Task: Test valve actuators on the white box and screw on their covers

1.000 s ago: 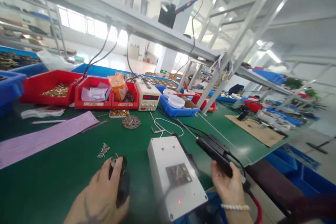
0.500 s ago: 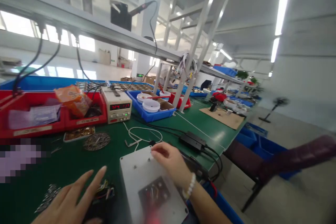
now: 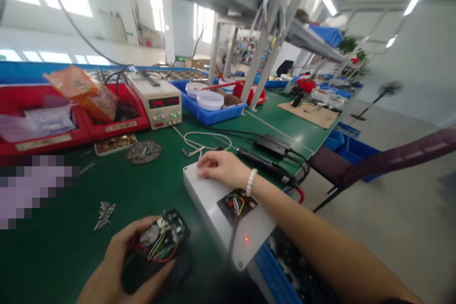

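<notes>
My left hand [image 3: 124,263] is wrapped round the edge of a small black device with an exposed circuit board [image 3: 164,237], a round metal part and red, yellow and white wires. The lower part of this device is dark and partly hidden by my fingers. My right hand [image 3: 224,168], with a beaded bracelet on the wrist, rests at the far end of a pale grey box [image 3: 210,204]. Its fingers are curled and pressed together, and whatever they pinch is hidden. A dark cutout in the box shows coloured wires, and a red light glows near its front end.
Small screws [image 3: 105,214] lie left on the green bench [image 3: 64,256]. Behind are red bins [image 3: 114,126], a power supply [image 3: 160,104] and a blue tray [image 3: 210,116]. A black electric screwdriver [image 3: 267,165] and a power adapter [image 3: 272,145] lie right; a chair [image 3: 331,164] stands beyond.
My left hand has closed round the circuit-board device and raised it, where before its fingers were spread beside it. My right hand stays at the box's far end. The view has tilted down.
</notes>
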`<state>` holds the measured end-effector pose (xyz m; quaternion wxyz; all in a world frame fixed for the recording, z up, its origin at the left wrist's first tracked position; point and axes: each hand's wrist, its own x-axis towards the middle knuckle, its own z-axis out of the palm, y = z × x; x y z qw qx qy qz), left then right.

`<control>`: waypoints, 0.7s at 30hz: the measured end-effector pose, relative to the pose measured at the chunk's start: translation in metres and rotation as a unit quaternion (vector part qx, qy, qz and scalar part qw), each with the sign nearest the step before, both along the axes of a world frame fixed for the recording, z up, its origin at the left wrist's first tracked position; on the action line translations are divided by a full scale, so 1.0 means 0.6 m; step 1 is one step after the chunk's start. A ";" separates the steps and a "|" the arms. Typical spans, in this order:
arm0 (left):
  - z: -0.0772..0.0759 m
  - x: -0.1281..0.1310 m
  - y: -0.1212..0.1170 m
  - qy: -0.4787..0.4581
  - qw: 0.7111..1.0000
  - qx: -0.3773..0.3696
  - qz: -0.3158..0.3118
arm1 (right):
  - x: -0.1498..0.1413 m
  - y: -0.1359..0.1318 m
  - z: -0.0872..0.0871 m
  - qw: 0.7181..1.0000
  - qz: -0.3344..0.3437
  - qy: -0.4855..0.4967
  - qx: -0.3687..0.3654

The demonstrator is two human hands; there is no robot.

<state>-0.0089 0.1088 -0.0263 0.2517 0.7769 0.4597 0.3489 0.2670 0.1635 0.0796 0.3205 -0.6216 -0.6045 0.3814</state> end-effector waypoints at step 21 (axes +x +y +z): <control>0.095 0.013 -0.026 0.080 0.978 0.188 -0.028 | -0.001 -0.006 -0.015 0.994 0.027 -0.028 0.105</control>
